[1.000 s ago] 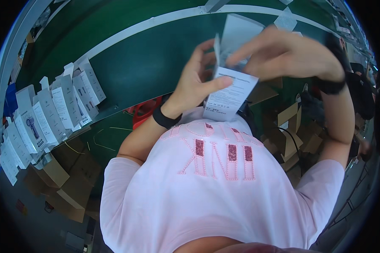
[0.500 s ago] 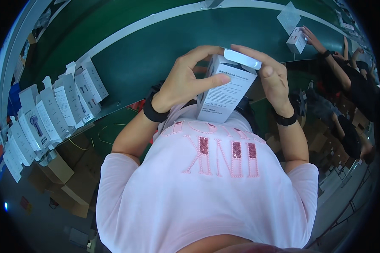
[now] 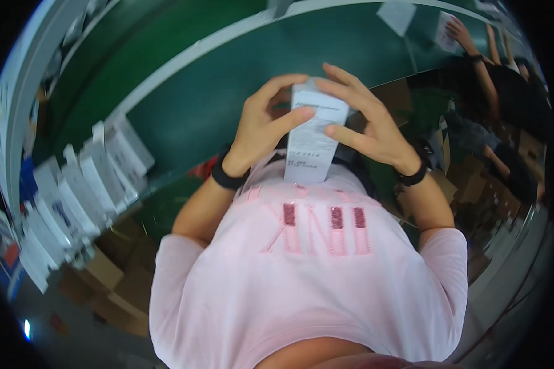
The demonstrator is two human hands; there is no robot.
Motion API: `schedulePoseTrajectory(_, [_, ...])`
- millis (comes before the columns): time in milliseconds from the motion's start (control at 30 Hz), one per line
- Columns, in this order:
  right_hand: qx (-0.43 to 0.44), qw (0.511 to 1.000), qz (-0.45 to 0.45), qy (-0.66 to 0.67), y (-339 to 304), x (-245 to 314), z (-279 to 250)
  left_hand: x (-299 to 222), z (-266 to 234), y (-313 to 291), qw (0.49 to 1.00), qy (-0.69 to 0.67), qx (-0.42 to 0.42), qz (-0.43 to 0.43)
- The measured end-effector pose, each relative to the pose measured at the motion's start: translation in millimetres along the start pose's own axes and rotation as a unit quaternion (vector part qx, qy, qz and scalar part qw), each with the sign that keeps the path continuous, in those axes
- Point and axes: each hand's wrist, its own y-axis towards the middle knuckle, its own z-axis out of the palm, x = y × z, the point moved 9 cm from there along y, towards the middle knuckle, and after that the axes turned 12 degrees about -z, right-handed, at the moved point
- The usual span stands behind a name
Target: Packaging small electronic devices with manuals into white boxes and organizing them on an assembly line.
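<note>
A white cardboard box (image 3: 313, 142) with printed text stands upright against my shirt, its lower end at my belly. My left hand (image 3: 266, 122) grips its left side, thumb on the printed face and fingers curled around the top edge. From the right, my right hand (image 3: 370, 126) holds the box too, its thumb on the printed face and its fingers over the top end. The top flap no longer sticks up; my fingers and motion blur hide how exactly it sits.
A row of white boxes (image 3: 83, 184) with raised flaps leans on the left of the green table (image 3: 197, 92). Brown cartons (image 3: 114, 277) lie below. At far right, a co-worker's hand (image 3: 460, 34) holds a white box near a clear sheet (image 3: 397, 17).
The box's raised top flap has been folded down. My right hand has come from beside the flap onto the box's face and top. The whole view has shifted slightly.
</note>
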Motion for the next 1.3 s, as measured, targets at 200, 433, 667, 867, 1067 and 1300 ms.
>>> schedulePoseTrajectory(200, [-0.081,0.971,0.174,0.144,-31,-67,-52,-19,48,39,0.979,0.170,0.003,0.111])
schedulePoseTrajectory(433, [-0.453,0.825,0.238,-0.241,-154,-220,-271,-154,39,22,0.968,0.097,-0.072,0.220])
schedulePoseTrajectory(667, [-0.437,0.722,0.425,-0.326,-213,-412,-346,-228,104,-44,0.920,0.073,0.098,0.374])
schedulePoseTrajectory(867, [-0.346,0.820,0.030,-0.456,10,-314,-309,-197,145,-54,0.824,0.132,-0.116,0.539])
schedulePoseTrajectory(1067, [-0.121,0.826,0.110,-0.540,152,-435,-241,-175,167,-91,0.641,0.239,-0.229,0.693])
schedulePoseTrajectory(1300, [0.013,0.876,0.099,-0.471,180,-488,-213,-115,175,-114,0.393,0.250,-0.426,0.776])
